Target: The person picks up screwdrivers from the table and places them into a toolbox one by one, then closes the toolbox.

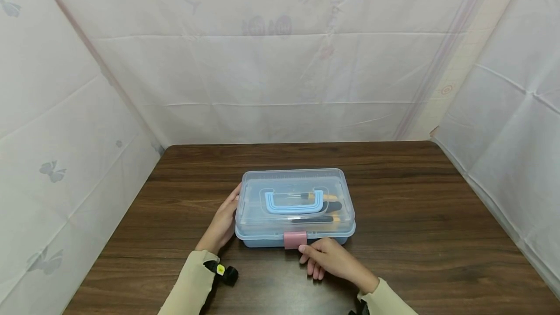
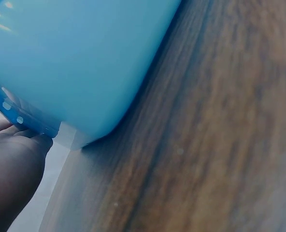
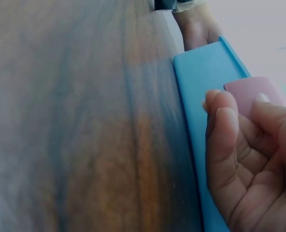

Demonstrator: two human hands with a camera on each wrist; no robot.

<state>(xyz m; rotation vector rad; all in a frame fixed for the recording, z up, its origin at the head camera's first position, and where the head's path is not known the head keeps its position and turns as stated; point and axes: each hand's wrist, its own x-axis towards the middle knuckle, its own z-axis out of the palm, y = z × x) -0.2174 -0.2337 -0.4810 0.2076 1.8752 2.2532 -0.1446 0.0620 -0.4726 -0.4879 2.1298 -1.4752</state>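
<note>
A blue plastic storage box (image 1: 262,243) with a clear lid (image 1: 280,179) and a light-blue carrying handle (image 1: 294,209) stands on the table, its lid down. Along its left side rests my left hand (image 1: 222,225), fingers reaching toward the back corner; the left wrist view has that hand at the box's rim, its fingertips partly hidden. My right hand (image 1: 329,260) is at the front, thumb and forefinger pinching the pink latch (image 1: 295,240). In the right wrist view the thumb lies on the latch (image 3: 247,92), with the other fingers curled beneath.
Several tools with black and yellow handles (image 1: 330,206) show through the lid. The dark wooden table (image 1: 415,218) reaches to pale cloth hangings (image 1: 280,86) at the back and on both sides. A black strap with a small camera (image 1: 225,272) is on the left wrist.
</note>
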